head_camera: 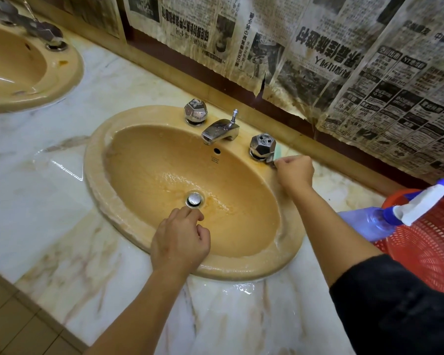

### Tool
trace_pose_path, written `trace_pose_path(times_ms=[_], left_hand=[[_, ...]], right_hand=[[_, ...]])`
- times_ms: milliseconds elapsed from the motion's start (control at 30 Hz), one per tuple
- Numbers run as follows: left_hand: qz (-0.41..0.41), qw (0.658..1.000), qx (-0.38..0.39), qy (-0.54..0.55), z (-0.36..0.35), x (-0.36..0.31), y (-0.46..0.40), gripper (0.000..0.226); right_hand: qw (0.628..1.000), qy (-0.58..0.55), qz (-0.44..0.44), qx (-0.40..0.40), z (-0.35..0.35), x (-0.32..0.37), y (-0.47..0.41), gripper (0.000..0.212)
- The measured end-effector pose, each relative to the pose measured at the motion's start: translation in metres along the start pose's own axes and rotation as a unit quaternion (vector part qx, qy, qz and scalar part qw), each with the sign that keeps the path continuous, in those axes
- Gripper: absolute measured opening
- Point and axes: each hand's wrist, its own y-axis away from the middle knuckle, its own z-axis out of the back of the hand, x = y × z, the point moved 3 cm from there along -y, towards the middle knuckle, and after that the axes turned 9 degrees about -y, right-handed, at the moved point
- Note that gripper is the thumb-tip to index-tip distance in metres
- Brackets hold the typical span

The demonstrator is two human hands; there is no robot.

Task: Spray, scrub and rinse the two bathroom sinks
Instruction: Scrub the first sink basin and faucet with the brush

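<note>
At the centre of the frame we record one oval tan sink [287,242] set in a marble counter [62,226], and a second tan sink [69,73] of the same kind at the upper left edge, only partly in view. That makes two sinks.

On the near sink we count two faceted chrome tap knobs, a left knob [195,110] and a right knob [262,145], one chrome spout [219,130] between them, one overflow hole [217,150] and one chrome drain plug [194,199]. The bowl is wet, with water lying around the drain.

We count two hands. The left hand [181,243] sits low in the bowl just below the drain plug. Its fingers are curled in; one fingertip lies close against the plug's rim, and we cannot tell whether it holds anything. The right hand [294,172] rests on the sink's right rim just beside the right knob, its fingers closed tightly round a pale green scrubbing tool [277,151] of which only a small tip shows behind the knob.

At the right edge we note one red plastic basket [426,247] with one spray bottle [392,216] lying against it, blue-bodied with a white and blue trigger head. Sheets of newspaper [344,60] cover the wall along the top of the frame.
</note>
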Motion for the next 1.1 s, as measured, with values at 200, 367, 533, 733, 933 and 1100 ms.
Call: trace_pose_path(times_ms=[200, 367, 533, 733, 933, 1100], left_hand=[[-0.002, 1.0, 0.0, -0.006, 0.001, 0.0, 0.001, 0.037], [0.004, 1.0, -0.004, -0.005, 0.001, -0.002, 0.001, 0.037], [0.002, 1.0, 0.001, -0.009, 0.001, -0.001, 0.002, 0.039], [0.001, 1.0, -0.002, -0.005, 0.002, -0.001, 0.002, 0.037], [0.006, 1.0, 0.006, 0.005, 0.002, -0.001, 0.002, 0.036], [0.012, 1.0, 0.011, 0.0, 0.001, 0.001, 0.002, 0.032]], right_hand=[[0.993, -0.088, -0.07, -0.025, -0.013, -0.023, 0.028, 0.014], [0.987, -0.128, -0.076, -0.067, -0.023, -0.012, 0.029, 0.018], [0.992, -0.098, -0.058, -0.059, -0.026, -0.024, 0.04, 0.02], [0.998, -0.059, -0.019, -0.03, -0.011, -0.019, 0.043, 0.02], [0.984, 0.123, 0.099, 0.084, 0.021, -0.016, 0.059, 0.022], [0.922, 0.327, 0.191, 0.076, 0.037, -0.002, 0.052, 0.033]])
